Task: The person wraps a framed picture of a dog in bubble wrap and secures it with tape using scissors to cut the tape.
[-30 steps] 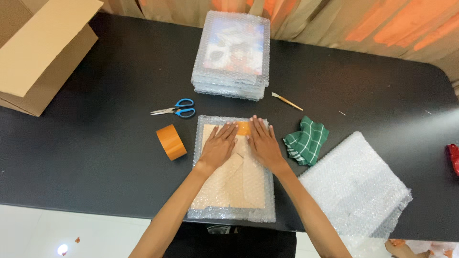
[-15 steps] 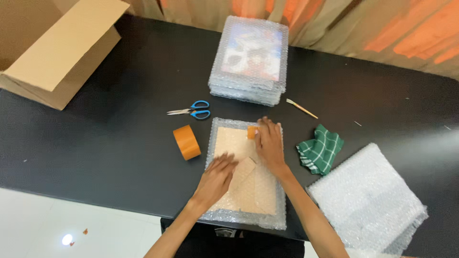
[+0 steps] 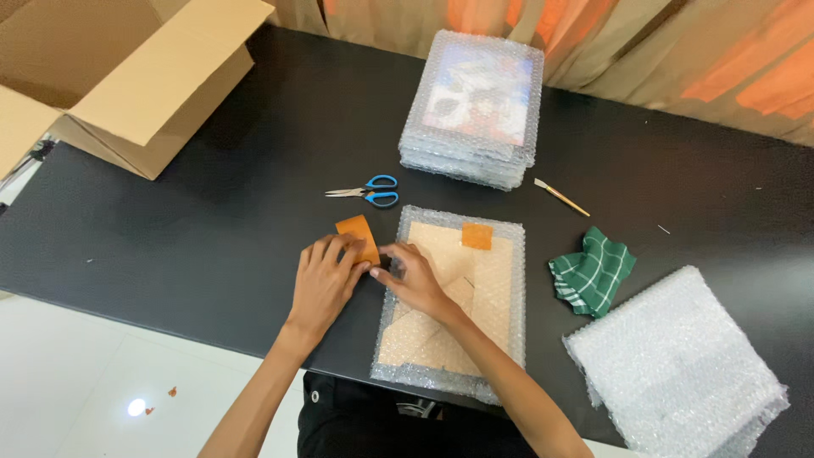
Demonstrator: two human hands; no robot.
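A flat frame wrapped in bubble wrap (image 3: 475, 297) lies face down on the black table (image 3: 195, 212) in front of me, with a piece of orange tape (image 3: 477, 236) stuck near its far edge. An orange tape roll (image 3: 357, 233) stands just left of it. My left hand (image 3: 325, 284) rests over the roll and grips it. My right hand (image 3: 414, 280) reaches across the wrapped frame's left edge, with its fingertips pinched at the roll beside my left hand.
Blue-handled scissors (image 3: 366, 192) lie beyond the roll. A stack of bubble-wrapped pictures (image 3: 475, 106) sits at the back. A small brush (image 3: 560, 197), a green checked cloth (image 3: 592, 271) and a pile of bubble wrap (image 3: 678, 373) are to the right. An open cardboard box (image 3: 110, 76) stands far left.
Both hands left the top of the wrapped frame, where they pressed the tape piece, and moved left to the tape roll. The camera view shifted so everything sits further right.
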